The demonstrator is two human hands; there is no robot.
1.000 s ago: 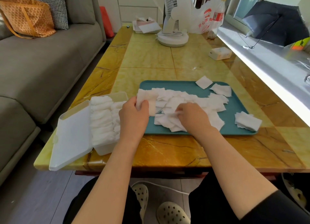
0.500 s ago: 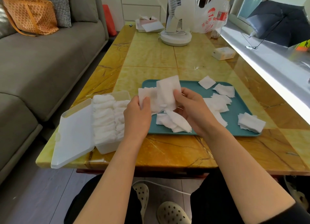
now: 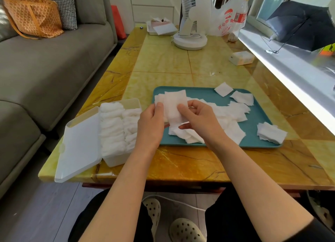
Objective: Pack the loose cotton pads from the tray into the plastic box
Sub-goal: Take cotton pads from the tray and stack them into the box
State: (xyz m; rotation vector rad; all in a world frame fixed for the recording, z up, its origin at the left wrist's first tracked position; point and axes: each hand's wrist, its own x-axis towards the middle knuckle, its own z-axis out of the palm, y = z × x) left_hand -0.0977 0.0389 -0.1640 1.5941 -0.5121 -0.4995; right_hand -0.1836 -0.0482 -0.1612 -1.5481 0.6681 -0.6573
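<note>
Cotton pads (image 3: 112, 125) packed in two rows nearly fill the open box (image 3: 117, 160) at the near left corner of the tabletop (image 3: 163, 64). Both hands hold a small stack (image 3: 175, 104) above the left end of the tray (image 3: 203, 95). The left hand (image 3: 150, 125) pinches its left side and the right hand (image 3: 199, 122) its right, fingers clamped on it. Many more pads lie loose across the tray, some at its right corners. Packing looks well past half done.
</note>
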